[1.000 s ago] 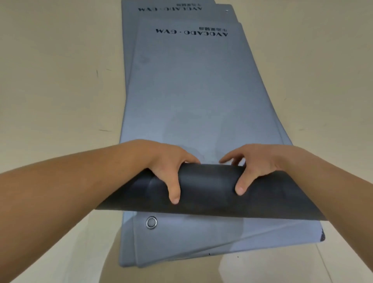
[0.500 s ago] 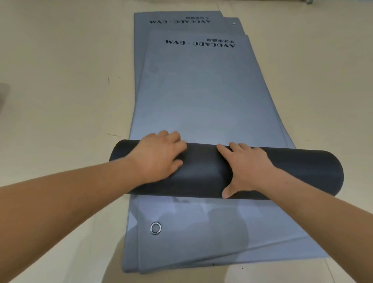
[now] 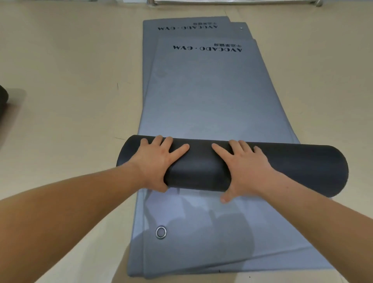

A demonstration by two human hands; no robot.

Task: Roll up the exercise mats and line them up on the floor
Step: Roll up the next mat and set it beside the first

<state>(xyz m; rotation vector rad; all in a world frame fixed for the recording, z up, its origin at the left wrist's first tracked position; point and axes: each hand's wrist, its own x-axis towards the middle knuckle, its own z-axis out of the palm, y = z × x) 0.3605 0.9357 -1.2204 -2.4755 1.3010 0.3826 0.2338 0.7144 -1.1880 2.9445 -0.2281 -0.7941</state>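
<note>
Mat roll (image 3: 292,167) lay crosswise in the middle of the frame, its long axis running left to right, the right end sitting a touch lower and poking out past the edge of the stack. Dark charcoal on the outside, matte, smooth, a fat even tube. Its unrolled grey part (image 3: 212,97) stretched away toward the top of the frame, with black lettering (image 3: 207,49) at the far end, upside down from this view.

Left hand (image 3: 155,161) was spread flat on the left part of the roll, fingers splayed over the top, thumb low on the near side. Right hand (image 3: 246,167) did the same at the centre, palm down, fingers straight, thumb hooked under the near edge. Neither hand gripped; both pressed.

Under the roll lay more flat grey mats (image 3: 201,242), slightly fanned, with a metal eyelet (image 3: 160,232) near the lower left corner. All of it rested on a beige floor (image 3: 70,80). A dark object (image 3: 3,97) sat at the left edge, too cut off to identify, and a metal rail (image 3: 232,2) ran along the top.
</note>
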